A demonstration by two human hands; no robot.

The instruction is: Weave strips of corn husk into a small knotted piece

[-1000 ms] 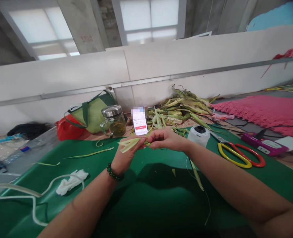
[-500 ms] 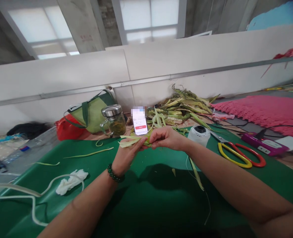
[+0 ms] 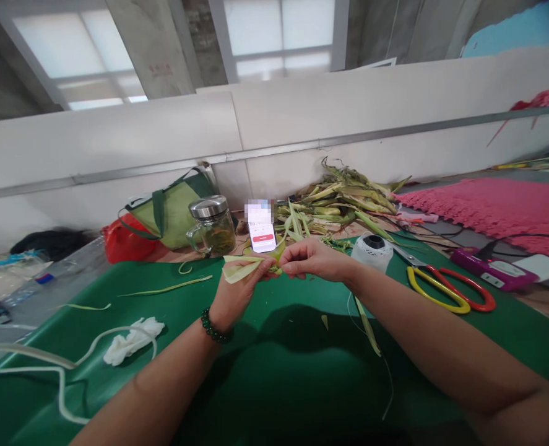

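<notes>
My left hand is closed around a bundle of pale green husk strips, whose loose ends stick out to the left over the thumb. A small knotted green tip shows at the fingertips. Just right of it, my right hand has thumb and fingers pinched together by that tip; whatever lies between them is too small to name. Both hands are above the green mat. Behind them a lit phone stands upright, and a heap of green husks lies against the wall.
A glass mug with a metal lid and a green bag stand back left. To the right are a white thread spool, scissors and a purple power strip. Crumpled tissue and a white cable lie left.
The husk ends at my left hand have turned slightly downward and spread. My right fingers have shifted a little away from the left fingertips. The rest is nearly the same.
</notes>
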